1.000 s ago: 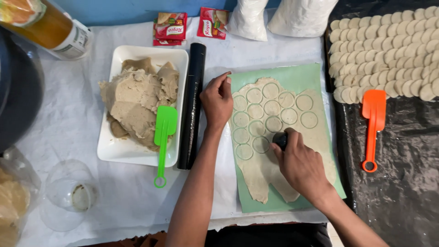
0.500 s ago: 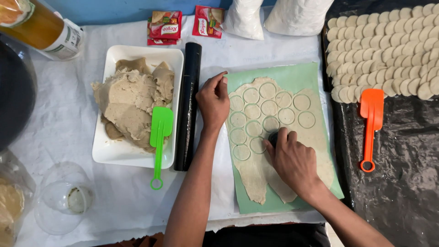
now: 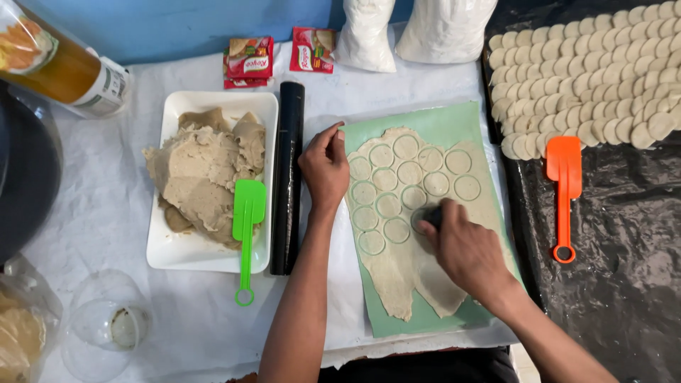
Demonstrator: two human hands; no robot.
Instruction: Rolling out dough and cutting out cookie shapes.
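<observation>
My right hand (image 3: 464, 248) has its grip closed around a small dark round cutter (image 3: 428, 215), pressing it into the rolled dough (image 3: 415, 273) on the green mat (image 3: 454, 120). The uncut dough lies toward me from the cutter, its long axis running away from me. My left hand (image 3: 325, 167) rests loosely curled, holding nothing, fingertips on the mat's far left corner, beside the black roller (image 3: 287, 177).

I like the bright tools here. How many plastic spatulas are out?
2. A green spatula lies on the white tray's edge by the dough; an orange spatula lies on black plastic, right of the mat.
</observation>
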